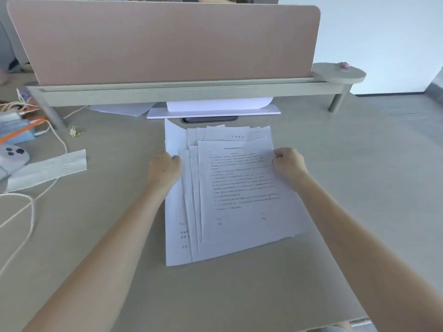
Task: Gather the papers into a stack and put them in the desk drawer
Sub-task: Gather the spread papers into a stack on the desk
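A loose, fanned stack of printed white papers (pixel 239 188) lies on the beige desk (pixel 335 188) in front of me. My left hand (pixel 165 166) grips the stack's left edge, fingers curled onto the sheets. At the right edge my right hand (pixel 287 162) pinches the top sheets. The sheets are offset from each other, with their edges uneven at the top and left. No drawer is in view.
A pink divider panel (pixel 167 41) on a grey rail closes the back of the desk. More white sheets (pixel 215 107) lie under the rail. At the left are a folded paper strip (pixel 48 170), white cables (pixel 28 212), a binder clip (pixel 75 133) and a white device (pixel 13 158).
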{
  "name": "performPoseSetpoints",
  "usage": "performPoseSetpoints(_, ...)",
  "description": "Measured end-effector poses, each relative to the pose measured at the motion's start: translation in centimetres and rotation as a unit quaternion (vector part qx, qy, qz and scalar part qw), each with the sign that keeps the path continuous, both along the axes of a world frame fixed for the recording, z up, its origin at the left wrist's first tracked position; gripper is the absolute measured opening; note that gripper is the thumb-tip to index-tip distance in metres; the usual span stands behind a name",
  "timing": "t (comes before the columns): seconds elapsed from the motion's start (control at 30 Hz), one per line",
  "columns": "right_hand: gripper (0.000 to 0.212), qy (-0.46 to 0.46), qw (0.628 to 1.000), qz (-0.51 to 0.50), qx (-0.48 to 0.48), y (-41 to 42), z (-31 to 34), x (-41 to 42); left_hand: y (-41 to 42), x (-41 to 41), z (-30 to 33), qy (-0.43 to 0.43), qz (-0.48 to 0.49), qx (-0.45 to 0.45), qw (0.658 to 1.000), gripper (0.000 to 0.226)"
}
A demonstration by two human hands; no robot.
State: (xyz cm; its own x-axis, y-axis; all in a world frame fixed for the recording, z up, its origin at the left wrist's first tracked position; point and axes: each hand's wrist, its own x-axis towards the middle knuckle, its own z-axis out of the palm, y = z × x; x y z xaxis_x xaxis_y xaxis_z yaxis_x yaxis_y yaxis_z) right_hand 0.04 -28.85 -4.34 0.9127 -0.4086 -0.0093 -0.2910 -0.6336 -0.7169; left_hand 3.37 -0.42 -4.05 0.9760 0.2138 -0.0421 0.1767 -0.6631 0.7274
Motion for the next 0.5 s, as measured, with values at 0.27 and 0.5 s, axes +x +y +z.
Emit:
performPoseSetpoints(0.27, 0.030, -0.017, 0.990, 0.037, -0.137, 0.5, -0.6, 1.3, 0.4, 0.9, -0.4, -0.051, 0.016, 0.113, 0.992, 0.027)
performPoseSetpoints(0.5, 0.033, 0.013, 0.989, 0.053, -0.136, 2.8, 0.2, 0.4, -1.0, -1.1, -0.9, -0.064, 0.005, 0.169, 0.983, 0.025)
